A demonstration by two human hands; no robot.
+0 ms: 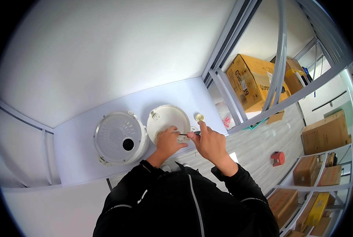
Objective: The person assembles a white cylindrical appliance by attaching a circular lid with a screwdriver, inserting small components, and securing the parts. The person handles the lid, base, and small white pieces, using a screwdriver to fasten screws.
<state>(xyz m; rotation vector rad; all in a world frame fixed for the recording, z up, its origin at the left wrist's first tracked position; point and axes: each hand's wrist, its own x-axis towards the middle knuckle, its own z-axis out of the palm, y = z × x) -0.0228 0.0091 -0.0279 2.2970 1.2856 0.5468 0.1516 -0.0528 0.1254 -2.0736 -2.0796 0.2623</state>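
On the worktable lies a round white cover [169,115], seemingly a plastic appliance part with a raised rim. My left hand [168,142] reaches over its near edge, fingers curled and thumb apart, holding it; the fingertips' exact contact is hidden. My right hand [210,144] is closed around the dark handle of a screwdriver [197,133]. Its thin shaft points left across the cover's near side, toward my left fingers. What the tip touches cannot be made out. Just beyond my right hand sits a small round dish [199,117] with yellowish contents.
Left of the cover stands a round white appliance body [119,136] with a dark hole in its top. Metal posts [224,93] rise at the table's right end. Cardboard boxes [255,83] fill shelves on the right, and a red stool [278,158] stands on the floor.
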